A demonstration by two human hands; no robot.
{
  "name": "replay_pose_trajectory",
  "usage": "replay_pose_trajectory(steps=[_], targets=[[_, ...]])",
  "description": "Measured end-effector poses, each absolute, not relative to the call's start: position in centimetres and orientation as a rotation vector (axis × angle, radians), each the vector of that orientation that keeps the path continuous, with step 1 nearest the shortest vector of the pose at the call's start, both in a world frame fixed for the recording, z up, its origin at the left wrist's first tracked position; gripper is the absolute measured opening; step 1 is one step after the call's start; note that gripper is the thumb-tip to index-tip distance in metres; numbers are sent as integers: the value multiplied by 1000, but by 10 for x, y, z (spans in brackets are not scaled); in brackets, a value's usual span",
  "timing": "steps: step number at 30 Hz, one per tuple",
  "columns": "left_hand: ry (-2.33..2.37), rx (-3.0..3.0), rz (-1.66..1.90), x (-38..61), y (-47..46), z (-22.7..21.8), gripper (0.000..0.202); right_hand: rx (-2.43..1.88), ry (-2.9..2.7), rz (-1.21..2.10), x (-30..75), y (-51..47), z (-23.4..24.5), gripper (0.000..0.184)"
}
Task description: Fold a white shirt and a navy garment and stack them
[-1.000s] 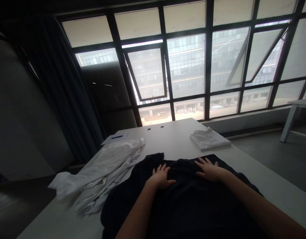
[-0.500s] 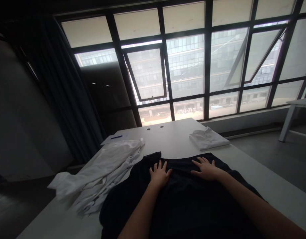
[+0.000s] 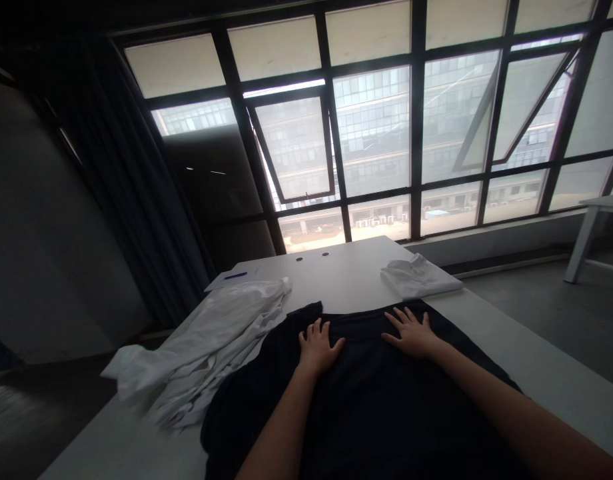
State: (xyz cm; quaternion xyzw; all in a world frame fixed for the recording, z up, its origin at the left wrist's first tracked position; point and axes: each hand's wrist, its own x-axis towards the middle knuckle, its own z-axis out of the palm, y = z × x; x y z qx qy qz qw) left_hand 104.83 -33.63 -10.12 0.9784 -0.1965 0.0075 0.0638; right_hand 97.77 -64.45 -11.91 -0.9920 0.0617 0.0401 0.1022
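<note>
- A near-black fabric garment lies spread at the near edge of a white desk, its folds hard to make out in the dim light.
- The left hand and right hand rest palm-down on it, fingers spread apart, pressing the cloth flat rather than gripping it.
- A crumpled white shirt lies along the desk's left edge.
- A folded white shirt sits near the far right corner.
- A sheet of paper with a blue pen lies at the far left corner.

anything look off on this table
The crumpled white garment on the left of the table looks odd: it lies bunched, with one end hanging over the table's edge, unlike the neatly folded white shirt at the far side.
</note>
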Motion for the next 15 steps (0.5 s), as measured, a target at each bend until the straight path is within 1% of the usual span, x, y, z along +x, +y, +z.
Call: replay_pose_trajectory(steps=[5, 11, 15], targets=[[-668, 2990, -21, 1054, -337, -103, 88, -2936, 192, 105, 983, -648, -124, 90], [-799, 2980, -102, 1059, -329, -100, 82, -2918, 179, 61, 982, -650, -120, 86], [-837, 2958, -104, 1060, -299, -100, 88, -2920, 180, 73, 980, -649, -117, 86]])
